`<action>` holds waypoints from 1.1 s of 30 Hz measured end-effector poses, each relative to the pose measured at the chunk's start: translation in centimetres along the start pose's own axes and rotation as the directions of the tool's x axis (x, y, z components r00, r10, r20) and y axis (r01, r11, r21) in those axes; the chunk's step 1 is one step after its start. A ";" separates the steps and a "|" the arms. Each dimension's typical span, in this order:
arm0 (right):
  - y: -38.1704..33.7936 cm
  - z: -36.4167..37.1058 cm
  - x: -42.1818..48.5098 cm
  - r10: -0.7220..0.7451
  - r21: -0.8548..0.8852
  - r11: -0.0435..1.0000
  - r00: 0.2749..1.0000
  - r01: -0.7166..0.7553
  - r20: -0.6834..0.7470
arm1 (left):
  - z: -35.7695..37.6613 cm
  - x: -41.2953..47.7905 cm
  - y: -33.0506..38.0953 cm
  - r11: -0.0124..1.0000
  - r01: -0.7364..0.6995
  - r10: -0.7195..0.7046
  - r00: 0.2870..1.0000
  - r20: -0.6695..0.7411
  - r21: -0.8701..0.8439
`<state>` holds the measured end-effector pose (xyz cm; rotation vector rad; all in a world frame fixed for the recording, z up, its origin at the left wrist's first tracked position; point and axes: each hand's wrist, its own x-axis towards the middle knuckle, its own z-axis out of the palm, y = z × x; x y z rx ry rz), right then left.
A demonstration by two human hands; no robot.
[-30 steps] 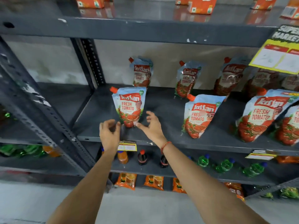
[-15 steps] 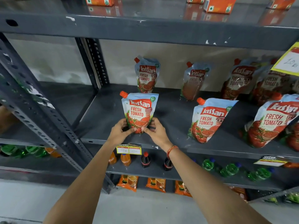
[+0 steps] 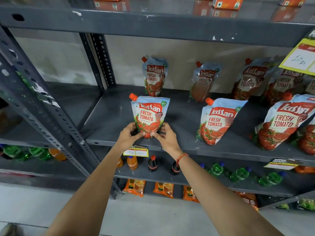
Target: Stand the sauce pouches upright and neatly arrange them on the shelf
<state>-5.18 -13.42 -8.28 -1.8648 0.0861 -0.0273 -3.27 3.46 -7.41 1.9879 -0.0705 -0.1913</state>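
A tomato ketchup pouch [image 3: 150, 113] with an orange cap stands upright near the front left of the grey shelf [image 3: 179, 147]. My left hand [image 3: 128, 136] grips its lower left corner and my right hand [image 3: 166, 136] grips its lower right corner. A second front pouch [image 3: 218, 121] leans to its right, and a third [image 3: 283, 123] leans further right. Along the back wall stand more pouches: one [image 3: 154, 77] behind the held pouch, another [image 3: 203, 81] beside it, and others [image 3: 250, 80] at the right.
A slanted perforated upright [image 3: 42, 106] crosses the left side. A yellow price tag [image 3: 135, 151] hangs under my hands; another yellow sign [image 3: 301, 57] hangs at the upper right. Small bottles [image 3: 152, 163] and orange packets [image 3: 163, 189] fill the lower shelves. Orange boxes [image 3: 225, 3] sit on top.
One second ago both hands were open just before the front left pouch. They closed on its bottom corners, and the pouch now stands a little straighter.
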 end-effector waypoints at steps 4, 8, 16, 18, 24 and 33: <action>0.1 -0.1 -0.3 -0.013 -0.003 1.000 1.000 0.013 -0.009 | 0.1 -0.3 0.1 1.000 0.006 -0.006 1.000 -0.009 0.003; 0.2 0.0 -0.6 -0.019 -0.003 1.000 1.000 0.019 -0.007 | -0.1 -0.3 -0.2 1.000 0.013 -0.013 1.000 -0.016 0.019; 0.1 -0.2 -1.2 0.001 -0.003 1.000 1.000 -0.001 0.017 | 0.3 -1.1 0.0 0.999 0.030 -0.029 0.999 -0.037 0.025; -0.1 -0.2 -1.3 0.008 -0.001 1.000 1.000 -0.008 0.013 | 0.4 -1.4 0.2 0.999 0.036 -0.034 0.998 -0.053 0.027; -0.5 -0.5 -2.2 -0.006 -0.038 0.999 0.997 0.003 -0.077 | 1.1 -2.4 0.7 0.998 0.055 -0.048 0.982 -0.180 0.033; -3.3 -4.1 -6.3 -0.386 -0.461 0.842 0.909 0.280 -0.153 | 2.6 -6.7 5.8 0.962 -0.142 0.201 0.948 -0.249 0.233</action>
